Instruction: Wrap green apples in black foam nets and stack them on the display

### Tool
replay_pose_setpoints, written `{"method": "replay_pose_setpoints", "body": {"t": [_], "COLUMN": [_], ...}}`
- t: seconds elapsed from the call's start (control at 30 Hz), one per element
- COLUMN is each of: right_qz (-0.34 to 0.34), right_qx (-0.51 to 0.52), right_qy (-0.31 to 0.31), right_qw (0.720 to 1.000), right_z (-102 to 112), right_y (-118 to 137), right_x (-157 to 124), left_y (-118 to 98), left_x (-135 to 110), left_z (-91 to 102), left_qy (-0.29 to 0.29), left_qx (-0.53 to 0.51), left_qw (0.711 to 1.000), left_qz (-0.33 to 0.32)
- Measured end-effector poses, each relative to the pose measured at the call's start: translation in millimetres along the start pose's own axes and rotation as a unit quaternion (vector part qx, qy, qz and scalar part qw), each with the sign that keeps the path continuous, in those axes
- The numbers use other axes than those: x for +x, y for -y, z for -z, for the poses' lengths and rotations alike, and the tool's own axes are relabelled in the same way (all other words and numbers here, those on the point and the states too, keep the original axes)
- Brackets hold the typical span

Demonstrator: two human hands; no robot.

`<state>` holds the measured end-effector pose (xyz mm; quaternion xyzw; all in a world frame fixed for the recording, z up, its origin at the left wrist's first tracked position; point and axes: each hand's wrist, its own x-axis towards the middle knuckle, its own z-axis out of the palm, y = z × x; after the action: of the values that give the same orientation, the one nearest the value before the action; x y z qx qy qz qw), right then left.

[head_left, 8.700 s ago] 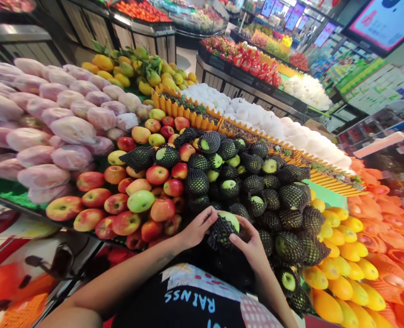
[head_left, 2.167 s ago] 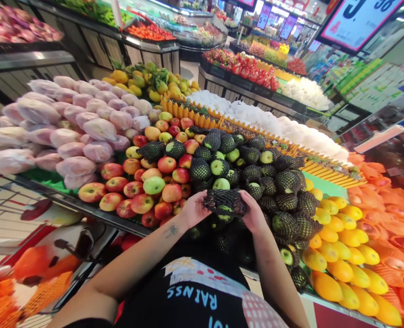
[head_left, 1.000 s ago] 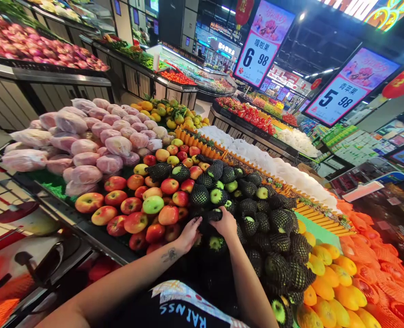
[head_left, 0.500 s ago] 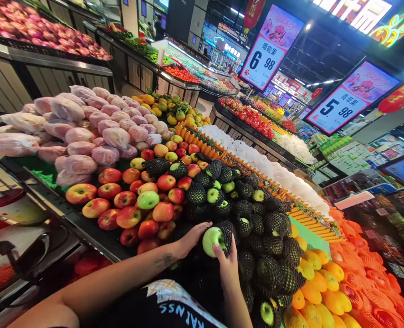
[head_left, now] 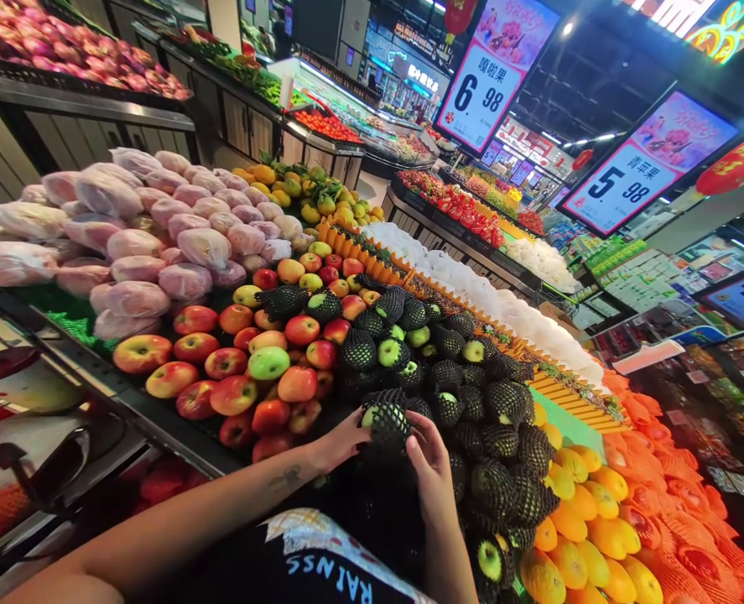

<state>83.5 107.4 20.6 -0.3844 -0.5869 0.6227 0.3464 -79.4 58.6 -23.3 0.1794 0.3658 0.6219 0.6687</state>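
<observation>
A green apple (head_left: pixel 387 424) in a black foam net is between my two hands, above the near edge of the display. My left hand (head_left: pixel 339 439) grips it from the left, fingertips against the net. From the right, my right hand (head_left: pixel 431 453) curls its fingers and thumb around the other side. The net covers most of the apple, with green skin showing through the mesh. Just beyond lie several netted green apples (head_left: pixel 392 352). Bare red apples (head_left: pixel 236 394) are heaped to the left of my hands.
Bagged pinkish fruit (head_left: pixel 176 243) is piled at the left. Yellow-orange fruit (head_left: pixel 573 524) and fruit in orange nets (head_left: pixel 679 495) lie at the right. An orange slatted divider (head_left: pixel 403 268) runs behind the apples. A cart (head_left: pixel 38 478) stands at the lower left. Price screens (head_left: pixel 491 75) hang overhead.
The apple has turned and the net now covers the green skin that was bare. My right hand has shifted from its front to its right side. The view has moved slightly.
</observation>
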Motion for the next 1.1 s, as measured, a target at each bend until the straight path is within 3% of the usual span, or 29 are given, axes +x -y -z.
{"method": "replay_pose_setpoints", "body": {"t": [0.13, 0.23, 0.4, 0.5, 0.57, 0.63, 0.77, 0.83, 1.1], "right_qz": [0.026, 0.010, -0.060, -0.068, -0.027, 0.057, 0.190, 0.218, 0.275], "right_qx": [-0.037, -0.039, 0.095, 0.089, 0.031, -0.053, -0.250, -0.306, -0.365], "right_qy": [-0.024, -0.032, -0.033, -0.032, -0.041, -0.031, 0.031, 0.045, 0.066], "right_qw": [0.999, 0.999, 0.993, 0.993, 0.998, 0.996, 0.949, 0.925, 0.887], "right_z": [8.1, 13.4, 16.3, 16.8, 17.2, 16.4, 7.5, 1.4, -4.4], "right_y": [0.0, -4.4, -4.8, -5.0, -5.5, -4.9, -1.5, -2.8, -15.3], "right_x": [7.0, 8.4, 9.0, 6.6, 2.8, -1.6, -5.3, -3.3, 5.5], "left_y": [8.2, 5.6, -8.5, -15.0, -17.8, -19.2, -16.0, -11.3, -5.2], "left_x": [0.8, -2.6, -2.5, 0.0, 0.3, -1.0, -5.7, -7.2, -3.5], "left_z": [9.0, 7.3, 0.8, 0.8, 1.1, 0.7, -2.4, -4.4, -7.8], "left_qy": [-0.042, -0.020, 0.000, 0.004, 0.007, 0.007, 0.014, 0.024, 0.018], "left_qx": [0.039, 0.014, -0.034, -0.037, -0.028, -0.018, 0.018, 0.053, 0.187], "left_qw": [0.998, 0.999, 0.999, 0.999, 1.000, 1.000, 1.000, 0.998, 0.982], "left_qz": [0.022, 0.030, 0.017, 0.010, 0.005, -0.002, -0.013, -0.006, -0.006]}}
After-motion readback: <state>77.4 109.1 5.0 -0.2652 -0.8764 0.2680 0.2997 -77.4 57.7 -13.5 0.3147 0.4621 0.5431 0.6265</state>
